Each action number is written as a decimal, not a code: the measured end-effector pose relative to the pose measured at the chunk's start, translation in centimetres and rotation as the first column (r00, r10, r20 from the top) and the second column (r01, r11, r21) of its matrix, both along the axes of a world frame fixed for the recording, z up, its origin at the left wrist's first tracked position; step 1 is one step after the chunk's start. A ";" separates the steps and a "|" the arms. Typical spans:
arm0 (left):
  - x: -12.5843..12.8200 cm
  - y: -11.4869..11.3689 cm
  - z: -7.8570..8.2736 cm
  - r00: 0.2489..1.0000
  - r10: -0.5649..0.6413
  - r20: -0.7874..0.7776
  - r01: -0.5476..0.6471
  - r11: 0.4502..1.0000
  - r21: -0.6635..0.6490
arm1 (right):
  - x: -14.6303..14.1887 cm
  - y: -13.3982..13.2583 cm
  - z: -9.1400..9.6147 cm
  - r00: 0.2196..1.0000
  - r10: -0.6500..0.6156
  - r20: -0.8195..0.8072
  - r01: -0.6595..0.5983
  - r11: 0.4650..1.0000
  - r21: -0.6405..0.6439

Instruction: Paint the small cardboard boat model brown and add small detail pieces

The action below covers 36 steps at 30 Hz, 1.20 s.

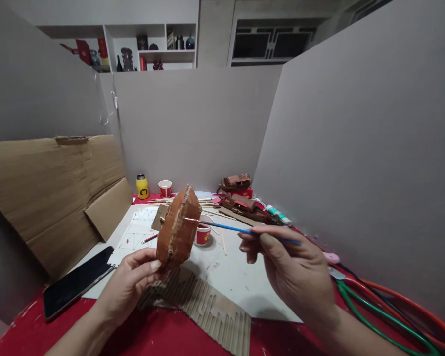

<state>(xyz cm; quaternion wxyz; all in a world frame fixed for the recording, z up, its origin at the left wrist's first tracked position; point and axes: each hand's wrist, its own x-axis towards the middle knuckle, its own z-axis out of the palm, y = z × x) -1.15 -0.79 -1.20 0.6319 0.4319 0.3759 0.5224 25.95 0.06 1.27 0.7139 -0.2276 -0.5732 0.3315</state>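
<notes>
My left hand (135, 277) pinches the lower end of a brown-painted cardboard model boat hull (178, 227), held tilted up above the table with a pale unpainted seam along it. In my right hand (292, 267) is a thin blue-handled paintbrush (230, 228), gripped like a pen. Its bristle tip meets the hull's side near the seam. Partly hidden behind the hull, a red and white paper cup (203, 236) stands on the white sheet. Below my left hand lies a strip of corrugated cardboard (211, 306).
A phone (77, 284) lies at left beside leaning cardboard (59, 198). Brown model boats (235, 183) sit at back right near paint tubes (279, 214). Scissors with red and green handles (385, 301) lie right. A yellow bottle (142, 188) and another cup (165, 188) stand behind. Grey panels enclose the table.
</notes>
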 end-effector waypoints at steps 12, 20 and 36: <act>0.0 -0.1 0.2 0.994 -0.072 0.081 0.076 0.996 -0.047 | -1.2 2.0 0.0 0.946 0.193 -0.262 -0.276 0.902 -0.333; -0.1 -0.2 0.1 0.990 -0.093 0.102 0.099 0.993 -0.057 | -1.4 2.0 -0.1 0.940 0.187 -0.285 -0.286 0.886 -0.365; 0.3 -0.7 0.4 0.969 0.107 -0.224 -0.082 0.989 0.120 | 0.5 0.3 2.7 0.991 -0.117 -0.065 0.115 0.993 -0.025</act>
